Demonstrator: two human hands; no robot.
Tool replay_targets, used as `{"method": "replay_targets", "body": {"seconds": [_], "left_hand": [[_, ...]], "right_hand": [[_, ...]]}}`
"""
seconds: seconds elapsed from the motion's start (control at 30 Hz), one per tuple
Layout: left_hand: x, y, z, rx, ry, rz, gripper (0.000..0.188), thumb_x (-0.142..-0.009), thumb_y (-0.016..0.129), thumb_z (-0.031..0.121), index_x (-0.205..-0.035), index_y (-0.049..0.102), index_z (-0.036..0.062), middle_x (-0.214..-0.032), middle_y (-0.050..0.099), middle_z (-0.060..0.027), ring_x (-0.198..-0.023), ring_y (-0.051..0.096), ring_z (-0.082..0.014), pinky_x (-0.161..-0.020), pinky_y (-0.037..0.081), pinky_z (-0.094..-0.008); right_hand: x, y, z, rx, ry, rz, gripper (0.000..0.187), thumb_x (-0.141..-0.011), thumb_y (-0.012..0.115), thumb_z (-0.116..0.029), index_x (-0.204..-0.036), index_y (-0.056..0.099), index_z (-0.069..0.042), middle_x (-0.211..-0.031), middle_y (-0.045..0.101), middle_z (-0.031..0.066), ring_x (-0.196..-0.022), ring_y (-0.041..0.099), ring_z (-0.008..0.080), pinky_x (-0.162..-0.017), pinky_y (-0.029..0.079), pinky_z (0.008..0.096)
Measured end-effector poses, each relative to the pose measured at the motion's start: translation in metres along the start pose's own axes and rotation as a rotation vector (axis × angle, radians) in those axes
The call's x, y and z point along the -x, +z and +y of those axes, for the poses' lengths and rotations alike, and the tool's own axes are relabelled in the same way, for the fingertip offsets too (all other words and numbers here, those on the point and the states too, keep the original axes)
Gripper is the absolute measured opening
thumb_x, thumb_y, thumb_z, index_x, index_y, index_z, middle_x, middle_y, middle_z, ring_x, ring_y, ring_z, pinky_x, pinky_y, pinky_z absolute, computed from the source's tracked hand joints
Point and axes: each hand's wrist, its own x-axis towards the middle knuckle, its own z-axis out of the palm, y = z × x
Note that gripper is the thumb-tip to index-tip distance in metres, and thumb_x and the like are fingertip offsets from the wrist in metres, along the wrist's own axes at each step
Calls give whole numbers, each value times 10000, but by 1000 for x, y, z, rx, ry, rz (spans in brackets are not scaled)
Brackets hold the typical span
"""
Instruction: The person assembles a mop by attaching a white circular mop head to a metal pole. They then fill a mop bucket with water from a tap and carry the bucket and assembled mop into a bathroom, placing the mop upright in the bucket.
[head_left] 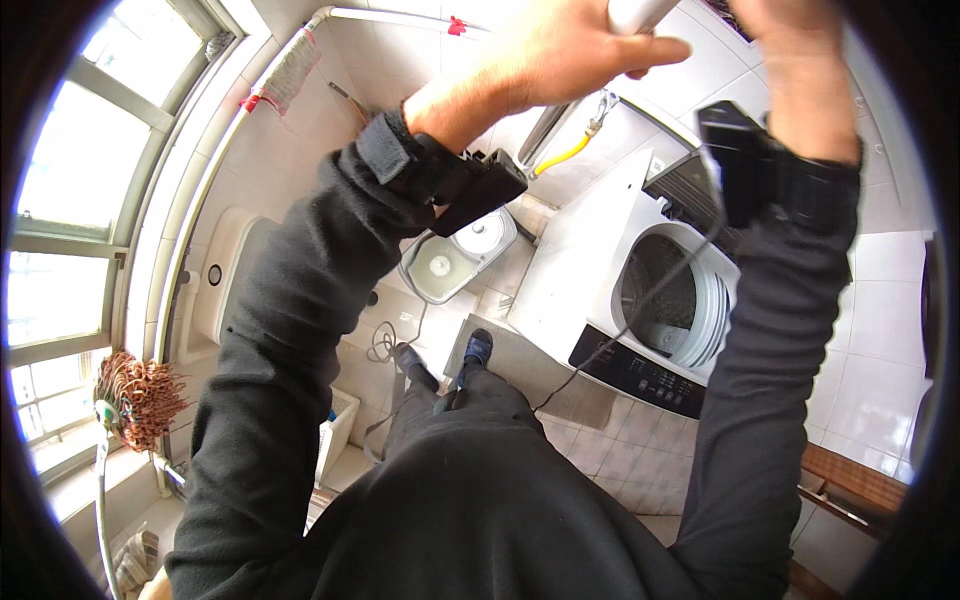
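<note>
Both my arms are raised toward the top edge, in black sleeves with a black device strapped at each wrist. My left hand (565, 55) is closed round a smooth white rounded thing (637, 14), one finger sticking out to the right; most of that thing is cut off above, so its kind cannot be told. My right hand (800, 45) is smeared by motion and partly out of the picture, its fingers hidden. Below the hands stands a white top-loading washing machine (560, 290), its lid raised and its dark drum showing.
A grey mop bucket (437, 285) with a round white part stands on the tiled floor by my feet. A yellow hose (563, 152) runs along the wall behind. Windows (75, 170), a brown string mop (140, 402), a white sink (235, 270) and a grey flat mop (285, 75) are at left.
</note>
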Motion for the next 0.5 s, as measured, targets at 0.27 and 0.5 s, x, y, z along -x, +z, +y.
{"method": "replay_targets", "body": {"seconds": [0.27, 0.5], "left_hand": [[90, 38, -127, 100, -387, -8, 436, -883, 691, 290, -1169, 566, -14, -996, 626, -111, -958, 571, -187, -872, 467, -355], [33, 13, -63, -124, -63, -12, 376, -927, 645, 382, -982, 674, 11, -815, 688, -99, -787, 673, -181, -729, 542, -317]], "right_hand": [[110, 67, 152, -123, 342, 105, 90, -857, 659, -119, -815, 651, -40, -676, 648, 18, -608, 611, 91, -599, 494, 257], [20, 31, 70, 116, 97, 18, 273, -894, 667, -263, -743, 648, -36, -637, 621, 37, -502, 579, 131, -488, 475, 248]]}}
